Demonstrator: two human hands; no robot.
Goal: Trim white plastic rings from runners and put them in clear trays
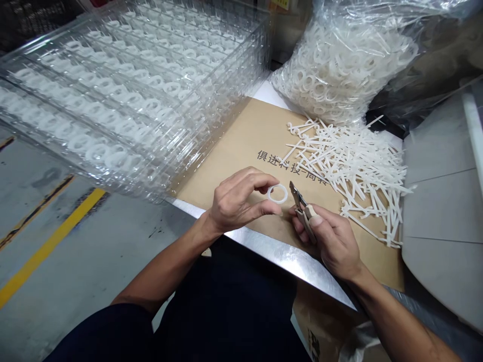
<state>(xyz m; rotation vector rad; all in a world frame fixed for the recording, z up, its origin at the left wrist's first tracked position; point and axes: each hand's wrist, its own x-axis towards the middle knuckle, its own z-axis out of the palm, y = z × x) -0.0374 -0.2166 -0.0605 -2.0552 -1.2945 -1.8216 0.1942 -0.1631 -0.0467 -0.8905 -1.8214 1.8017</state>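
Head cam view here, and the clutter was what got noticed first, tbh. Clear plastic trays (132, 95) loaded with white rings were stacked high on the left, right up against the work spot. A white plastic ring (277, 193) was pinched between thumb and fingertips of the left hand (239, 201), held just above the cardboard sheet (241, 151). Small cutters (304, 213) with beige grips were gripped in the closed right hand (332, 241), their metal jaws aimed up and just beside the ring, not touching it.

A loose pile of white plastic runner strips (350, 176) was spread over the right side of the sheet, and a clear bag of rings (339, 65) was slumped behind it, nearly touching the pile. Chinese print was seen on the cardboard. A grey panel (437, 201) was propped along the right side.

Under all that, a steel table edge (264, 246) was showing, with dark trousers (226, 301) just below it. Off to the left, a grey floor (49, 246) was marked with a yellow stripe.
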